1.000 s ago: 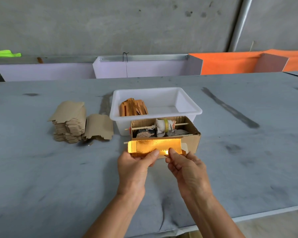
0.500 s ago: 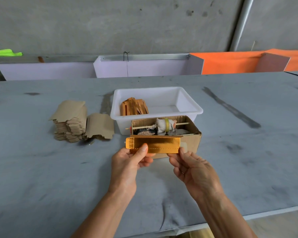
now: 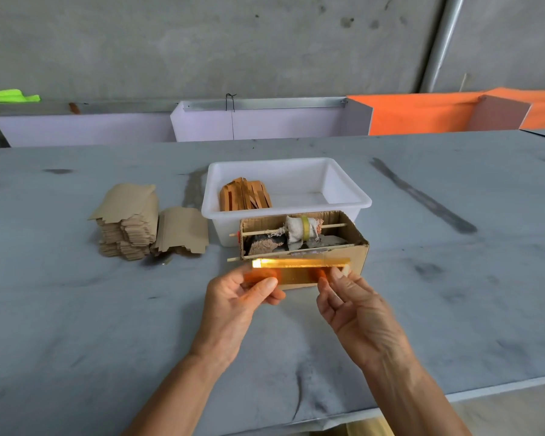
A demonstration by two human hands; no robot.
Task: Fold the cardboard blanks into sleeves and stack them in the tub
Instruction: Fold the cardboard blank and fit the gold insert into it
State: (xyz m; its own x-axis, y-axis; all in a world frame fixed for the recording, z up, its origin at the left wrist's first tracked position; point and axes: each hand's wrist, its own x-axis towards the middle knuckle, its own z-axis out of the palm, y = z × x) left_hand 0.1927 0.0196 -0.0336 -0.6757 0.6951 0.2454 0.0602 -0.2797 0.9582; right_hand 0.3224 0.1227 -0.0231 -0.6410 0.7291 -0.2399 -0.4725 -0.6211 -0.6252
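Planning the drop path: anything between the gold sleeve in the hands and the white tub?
Yes. The open cardboard box sits directly between the gold sleeve and the white tub, against the tub's near wall. The sleeve would likely need to go over it. The tub's right half looks free; folded sleeves stand at its left.

Hiding part of the left end of the blurred gold sleeve [image 3: 299,272] behind the left hand [image 3: 243,297]; covering its right end with the right hand [image 3: 356,306]. Blocking the tub's [image 3: 350,187] front wall and the lower part of the folded sleeves [image 3: 245,195] behind the rim and the box [image 3: 356,256]. Running off the bottom edge: both forearms. Box contents too jumbled to identify.
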